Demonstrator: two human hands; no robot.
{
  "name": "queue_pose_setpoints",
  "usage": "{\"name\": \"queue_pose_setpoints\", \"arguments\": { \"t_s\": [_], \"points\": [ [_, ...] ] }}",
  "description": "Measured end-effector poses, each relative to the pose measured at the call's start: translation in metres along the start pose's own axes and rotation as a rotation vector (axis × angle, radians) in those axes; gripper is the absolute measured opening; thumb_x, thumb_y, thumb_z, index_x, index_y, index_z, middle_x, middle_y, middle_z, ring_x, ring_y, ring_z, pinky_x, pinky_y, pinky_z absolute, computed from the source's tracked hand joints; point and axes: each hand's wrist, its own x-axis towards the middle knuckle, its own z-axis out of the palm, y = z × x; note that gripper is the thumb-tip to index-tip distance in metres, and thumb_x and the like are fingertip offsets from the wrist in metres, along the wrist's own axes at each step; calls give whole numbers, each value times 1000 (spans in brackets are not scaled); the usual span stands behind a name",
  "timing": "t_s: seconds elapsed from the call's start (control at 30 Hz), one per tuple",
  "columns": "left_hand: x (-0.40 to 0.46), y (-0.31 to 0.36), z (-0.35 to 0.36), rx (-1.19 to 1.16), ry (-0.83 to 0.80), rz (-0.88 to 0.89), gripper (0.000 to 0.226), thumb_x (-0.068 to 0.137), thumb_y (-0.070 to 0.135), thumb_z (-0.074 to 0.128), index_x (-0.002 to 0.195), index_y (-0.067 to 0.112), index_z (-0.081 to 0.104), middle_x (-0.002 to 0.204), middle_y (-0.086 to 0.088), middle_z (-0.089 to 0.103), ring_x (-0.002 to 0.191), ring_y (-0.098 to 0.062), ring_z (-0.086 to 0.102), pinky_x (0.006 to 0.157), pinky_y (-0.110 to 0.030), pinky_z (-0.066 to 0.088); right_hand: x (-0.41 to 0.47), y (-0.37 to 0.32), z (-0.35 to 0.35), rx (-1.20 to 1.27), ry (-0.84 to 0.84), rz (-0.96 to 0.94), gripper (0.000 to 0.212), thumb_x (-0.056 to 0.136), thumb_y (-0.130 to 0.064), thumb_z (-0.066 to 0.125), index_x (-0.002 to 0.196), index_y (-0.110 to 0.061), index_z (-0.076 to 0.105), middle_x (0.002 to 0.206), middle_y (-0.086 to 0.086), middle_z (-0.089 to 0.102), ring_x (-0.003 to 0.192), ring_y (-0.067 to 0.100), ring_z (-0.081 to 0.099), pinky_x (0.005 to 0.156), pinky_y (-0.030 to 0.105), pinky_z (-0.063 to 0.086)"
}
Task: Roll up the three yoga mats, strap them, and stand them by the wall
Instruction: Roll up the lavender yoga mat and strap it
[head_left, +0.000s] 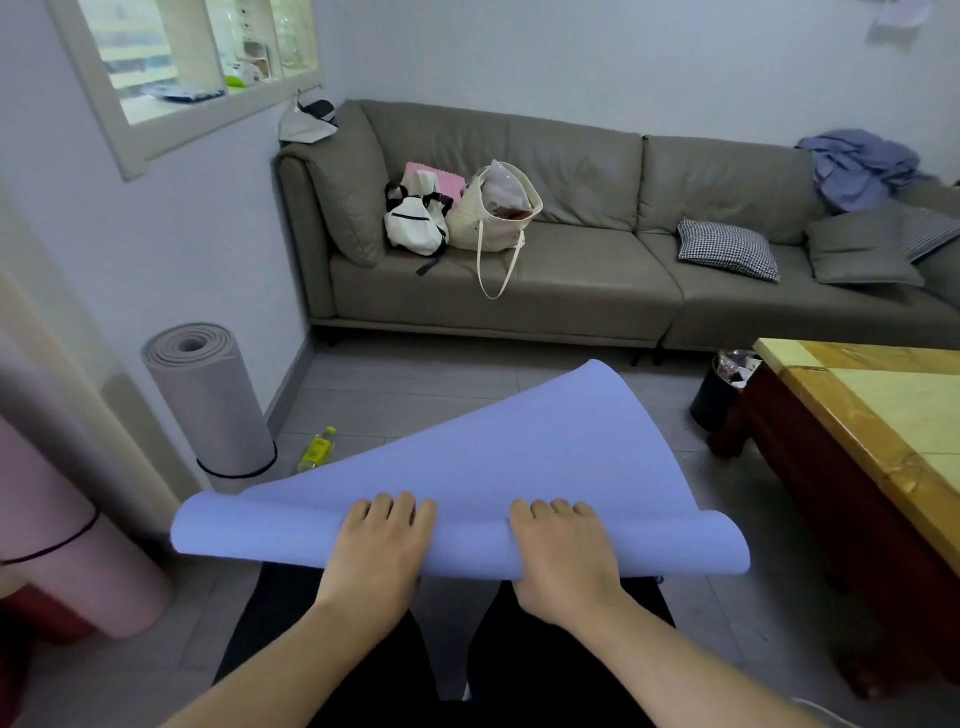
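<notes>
While both hands grasp roll, left hand (382, 540) and right hand (558, 551) curled over blue mat (519, 457): light, floppy foam; hold rolled edge, hands apart.

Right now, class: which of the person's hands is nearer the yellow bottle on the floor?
Left. The left hand rests on the blue mat just below-right of the yellow bottle; the right hand lies farther right.

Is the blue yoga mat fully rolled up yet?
No, only partly rolled. The blue mat has a roll under the left hand and right hand, while its far end lifts loose, unrolled.
</notes>
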Motion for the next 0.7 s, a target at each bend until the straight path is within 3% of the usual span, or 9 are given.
{"name": "queue_pose_setpoints", "arguments": {
  "t_s": [0.07,0.13,0.2,0.33,0.43,0.5,0.57,0.7],
  "points": [
    [6,4,-11,-5,-78,-25,61,51,22,87,103,17,55,89,-6,57,76,-32,58,67,-43,44,-1,-1,0,11,0,15,52,46,-26,82,92,-23,58,77,0,61,70,27,61,65,40,42],
    [14,2,-18,24,-124,-39,47,78,25,71,119,22,48,111,-3,58,100,-31,59,79,-42,37,-1,-2,-1,9,9,29,53,45,-27,82,92,-22,58,80,0,60,73,28,59,65,41,42],
    [19,-3,-24,10,-178,-13,38,84,23,61,119,24,46,117,0,60,106,-29,60,79,-40,34,-1,-2,0,9,34,20,55,46,-28,84,93,-21,57,84,2,57,76,29,56,64,42,41],
    [27,-9,-36,-89,-296,0,30,84,26,60,113,26,51,115,0,65,106,-28,65,80,-38,42,-6,-1,4,-1,90,-21,51,53,-24,82,97,-20,54,91,5,53,80,31,51,67,44,42],
    [33,-9,-37,-89,-311,-2,32,83,28,62,114,26,51,116,0,64,107,-28,64,81,-38,43,-1,1,2,-23,51,8,54,45,-17,81,94,-19,58,81,3,55,72,30,54,63,42,43],
    [28,-5,-28,-55,-197,-24,42,78,27,71,116,23,52,113,-3,60,103,-30,61,79,-40,41,6,2,-5,-7,-23,23,52,47,-19,81,95,-20,60,80,2,60,73,30,59,66,42,44],
    [16,0,-16,-22,-109,-36,56,55,19,85,104,16,58,95,-8,56,83,-33,58,72,-42,46,12,3,-13,-10,-54,11,45,64,-21,76,105,-21,58,94,4,64,88,31,63,75,42,40],
    [9,-1,3,6,29,-38,57,39,5,84,91,13,60,78,-7,51,65,-31,52,63,-43,48,18,3,-25,2,-85,-23,37,77,-20,69,110,-21,53,108,4,65,100,31,62,77,40,32]
  ]
}}
